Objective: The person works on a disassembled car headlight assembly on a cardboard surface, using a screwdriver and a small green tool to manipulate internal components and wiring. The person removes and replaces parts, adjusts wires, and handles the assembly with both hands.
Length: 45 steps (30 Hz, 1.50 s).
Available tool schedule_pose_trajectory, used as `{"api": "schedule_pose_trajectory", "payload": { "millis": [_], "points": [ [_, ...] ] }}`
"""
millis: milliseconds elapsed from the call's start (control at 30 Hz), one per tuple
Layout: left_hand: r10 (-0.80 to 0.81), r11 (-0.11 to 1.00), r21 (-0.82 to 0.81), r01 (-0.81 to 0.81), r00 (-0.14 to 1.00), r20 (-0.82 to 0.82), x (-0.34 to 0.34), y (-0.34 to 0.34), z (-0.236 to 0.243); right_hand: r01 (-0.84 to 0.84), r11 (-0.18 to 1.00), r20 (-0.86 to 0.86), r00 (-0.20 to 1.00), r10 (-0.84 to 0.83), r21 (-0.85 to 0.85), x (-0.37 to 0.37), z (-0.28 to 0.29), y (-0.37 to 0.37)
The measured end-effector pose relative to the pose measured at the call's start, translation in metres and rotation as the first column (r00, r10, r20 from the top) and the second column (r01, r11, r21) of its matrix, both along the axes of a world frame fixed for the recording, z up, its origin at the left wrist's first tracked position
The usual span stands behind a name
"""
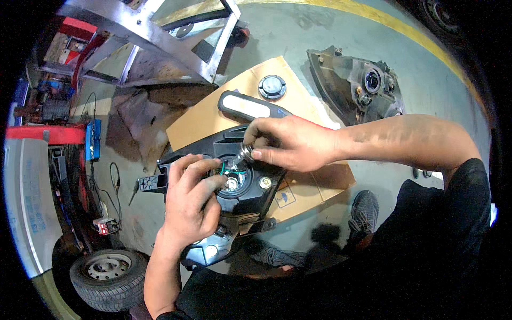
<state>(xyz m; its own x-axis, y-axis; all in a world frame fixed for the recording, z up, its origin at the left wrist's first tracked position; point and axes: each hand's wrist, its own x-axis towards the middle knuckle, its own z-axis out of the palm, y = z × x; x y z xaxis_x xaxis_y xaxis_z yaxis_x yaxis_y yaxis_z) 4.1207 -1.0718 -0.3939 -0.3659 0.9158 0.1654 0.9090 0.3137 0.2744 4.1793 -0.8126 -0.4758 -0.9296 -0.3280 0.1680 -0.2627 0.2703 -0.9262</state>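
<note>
Cardboard (194, 127) lies under part of a black headlight housing (250, 207). The left hand (193, 200) bends over its round opening (233, 183), whether gripping I cannot tell; the right hand's (293, 143) fingers pinch a bulb (245, 153) there.

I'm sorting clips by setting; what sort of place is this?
Probably a vehicle repair workshop: a wheel lies at lower left, a headlamp unit at upper right, and the right hand holds what looks like a bulb over a black lamp housing.
</note>
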Motion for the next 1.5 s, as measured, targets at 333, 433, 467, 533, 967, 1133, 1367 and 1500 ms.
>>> {"api": "schedule_pose_trajectory", "payload": {
  "millis": [333,433,467,533,967,1133,1367,1500],
  "points": [
    [-0.045,0.925,-0.372,0.073,0.995,0.084,-0.016,0.018,0.012,-0.021,0.987,0.156,0.987,0.046,-0.158,-0.001,-0.014,0.001],
    [-0.056,0.892,-0.436,0.120,0.986,0.156,-0.022,0.026,0.011,-0.008,0.983,0.208,0.977,0.047,-0.186,-0.002,-0.018,0.003],
    [-0.052,0.892,-0.436,0.122,0.984,0.169,-0.023,0.028,0.009,-0.005,0.979,0.222,0.974,0.052,-0.205,-0.002,-0.021,0.003],
    [-0.045,0.890,-0.437,0.129,0.979,0.197,-0.027,0.030,0.006,0.004,0.977,0.253,0.966,0.052,-0.215,-0.002,-0.024,0.004],
    [-0.112,0.823,-0.481,0.303,0.916,0.385,-0.058,0.039,0.002,0.084,0.942,0.216,0.976,-0.013,-0.324,-0.004,-0.039,-0.004],
    [-0.138,0.835,-0.425,0.349,0.881,0.453,-0.066,0.036,-0.007,0.123,0.945,0.372,0.928,-0.001,-0.304,-0.001,-0.035,-0.001],
    [-0.185,0.874,-0.330,0.356,0.873,0.452,-0.071,0.025,-0.020,0.101,0.967,0.332,0.943,-0.018,-0.235,0.001,-0.034,0.003],
    [-0.192,0.869,-0.330,0.370,0.865,0.463,-0.072,0.022,-0.023,0.086,0.946,0.311,0.950,0.015,-0.311,0.005,-0.044,-0.005]
  ]
}}
